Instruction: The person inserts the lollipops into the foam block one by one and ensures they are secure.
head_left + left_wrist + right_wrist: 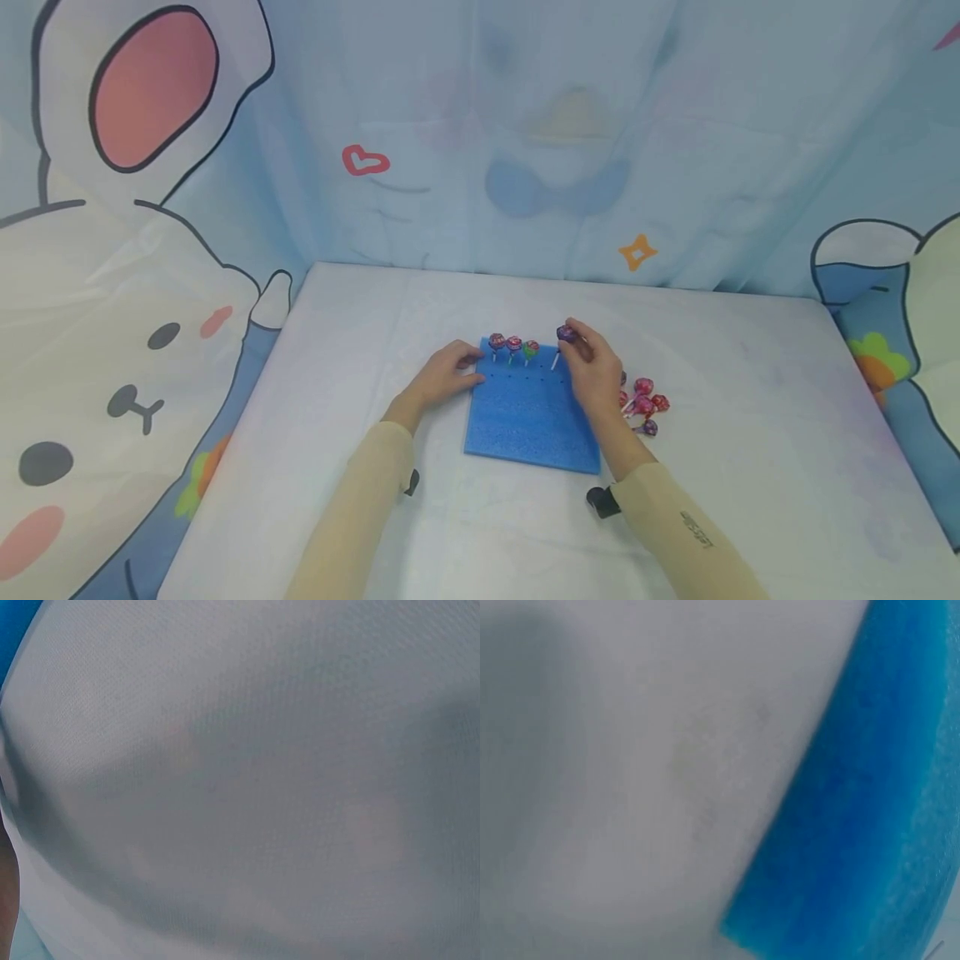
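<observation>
A blue foam board (528, 425) with rows of small holes lies on the table. Three wrapped lollipops, a purple-red one (497, 342), a red one (513, 343) and a green-red one (531, 347), stand upright along its back left. My right hand (596, 371) pinches a dark purple lollipop (566, 333) by its head, over the back right of the board. Its white stick points down, the lower end close to the back row of holes. At the board's left edge, my left hand (442, 375) rests with fingertips and thumb touching it, apart from each other.
Beside the board on the right lies a loose pile of wrapped lollipops (643, 405), partly hidden by the right hand. White cloth covers the table (360, 350). Behind it hangs a light blue printed curtain (450, 208).
</observation>
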`<state>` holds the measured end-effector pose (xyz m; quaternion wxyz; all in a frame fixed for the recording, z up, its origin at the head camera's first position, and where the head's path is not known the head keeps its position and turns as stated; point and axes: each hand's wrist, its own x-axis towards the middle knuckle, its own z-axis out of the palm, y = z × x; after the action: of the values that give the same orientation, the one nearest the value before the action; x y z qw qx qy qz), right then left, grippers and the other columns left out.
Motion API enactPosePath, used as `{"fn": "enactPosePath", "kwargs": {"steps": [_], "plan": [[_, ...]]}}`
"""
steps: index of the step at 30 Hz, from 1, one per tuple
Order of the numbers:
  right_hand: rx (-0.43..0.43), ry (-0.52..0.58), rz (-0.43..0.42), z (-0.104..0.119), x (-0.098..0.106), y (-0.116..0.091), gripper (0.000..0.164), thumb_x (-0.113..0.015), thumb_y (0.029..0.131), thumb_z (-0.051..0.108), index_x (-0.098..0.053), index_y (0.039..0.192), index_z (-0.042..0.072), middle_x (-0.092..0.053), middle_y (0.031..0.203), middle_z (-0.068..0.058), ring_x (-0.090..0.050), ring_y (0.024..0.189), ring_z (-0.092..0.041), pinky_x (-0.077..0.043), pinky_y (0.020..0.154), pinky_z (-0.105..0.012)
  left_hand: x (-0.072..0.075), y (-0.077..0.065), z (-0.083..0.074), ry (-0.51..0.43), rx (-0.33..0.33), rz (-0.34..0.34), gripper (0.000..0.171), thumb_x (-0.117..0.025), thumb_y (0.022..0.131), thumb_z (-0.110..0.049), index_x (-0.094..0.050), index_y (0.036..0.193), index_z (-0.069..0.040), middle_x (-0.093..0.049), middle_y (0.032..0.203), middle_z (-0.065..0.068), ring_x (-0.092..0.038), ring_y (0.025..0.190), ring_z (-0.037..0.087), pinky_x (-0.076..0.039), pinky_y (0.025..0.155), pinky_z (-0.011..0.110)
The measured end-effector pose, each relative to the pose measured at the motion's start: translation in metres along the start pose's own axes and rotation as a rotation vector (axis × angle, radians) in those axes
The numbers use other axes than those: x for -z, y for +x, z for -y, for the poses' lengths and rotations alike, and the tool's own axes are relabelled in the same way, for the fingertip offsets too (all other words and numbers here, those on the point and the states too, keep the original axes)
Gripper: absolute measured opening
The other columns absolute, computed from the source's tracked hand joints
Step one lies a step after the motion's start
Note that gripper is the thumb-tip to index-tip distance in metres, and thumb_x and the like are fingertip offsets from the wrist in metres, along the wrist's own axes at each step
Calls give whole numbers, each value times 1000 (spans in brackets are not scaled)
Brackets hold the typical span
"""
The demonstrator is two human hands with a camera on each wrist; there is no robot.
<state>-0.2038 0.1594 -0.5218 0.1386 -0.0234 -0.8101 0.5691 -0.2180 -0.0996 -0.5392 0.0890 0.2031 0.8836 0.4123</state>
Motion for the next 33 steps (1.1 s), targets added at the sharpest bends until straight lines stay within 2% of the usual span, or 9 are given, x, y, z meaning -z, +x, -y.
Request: {"fn": "enactPosePath", "kwargs": {"steps": [3,9,19,29,33], "plan": [[-6,58,20,-1,-4,-1,37,-64,94,7,-60,131,10,-58,135,-8,-56,124,-22,-48,96,-20,1,0,0,-7,-5,4,42,-71,90,-15,-59,127,-1,-59,125,11,-58,116,23,-46,103,29],[29,50,33,-3,-12,-1,37,-64,93,2,-61,129,9,-59,134,-10,-55,125,-23,-48,97,-21,0,0,1,-8,-17,4,42,-71,90,-15,-58,127,0,-59,126,12,-58,116,23,-47,103,30],[27,66,54,-6,-18,0,36,-62,95,2,-59,130,8,-58,135,-11,-54,126,-21,-47,98,-20,0,0,1,-6,-14,4,42,-71,89,-16,-58,127,-1,-59,126,11,-57,117,23,-47,102,30],[85,25,82,-13,-18,-2,37,-62,93,-3,-59,129,4,-58,133,-15,-55,126,-25,-47,96,-18,0,0,0,-10,-21,5,42,-72,89,-16,-59,126,-1,-60,125,12,-58,116,23,-47,102,29],[118,-63,114,-15,-16,-3,39,-63,93,0,-60,131,7,-60,133,-12,-56,124,-24,-48,96,-20,2,-1,-1,-17,-13,6,42,-71,90,-16,-59,127,-1,-59,125,12,-57,117,24,-46,103,30]]}}
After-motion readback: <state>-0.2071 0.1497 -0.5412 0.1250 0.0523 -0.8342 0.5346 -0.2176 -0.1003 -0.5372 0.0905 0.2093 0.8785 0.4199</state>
